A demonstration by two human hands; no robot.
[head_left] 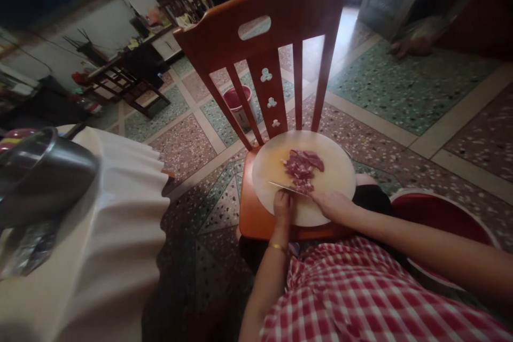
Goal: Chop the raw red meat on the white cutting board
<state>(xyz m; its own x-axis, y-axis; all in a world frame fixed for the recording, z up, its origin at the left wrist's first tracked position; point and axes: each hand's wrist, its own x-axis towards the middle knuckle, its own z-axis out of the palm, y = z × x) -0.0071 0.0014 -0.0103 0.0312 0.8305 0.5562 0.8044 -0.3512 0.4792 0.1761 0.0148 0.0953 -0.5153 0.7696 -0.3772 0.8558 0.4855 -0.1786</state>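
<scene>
A round, pale cutting board [264, 157] lies on the seat of a wooden chair [247, 214] in front of me. Cut pieces of raw red meat [302, 165] are heaped on its middle. My right hand [331, 206] is closed around a knife [292, 189], whose thin blade points left across the board, at the near edge of the meat. Close against the near side of the blade is my left hand [282, 205], its fingers curled over the board. Whatever the left fingers hold is hidden.
To the left stands a table with a white cloth [124, 192], bearing a large metal pot [68, 176]. A red basin [441, 230] sits on the floor at my right. Behind the chair back [276, 16] is a bucket [240, 101]. Low wooden chairs [124, 83] stand farther off.
</scene>
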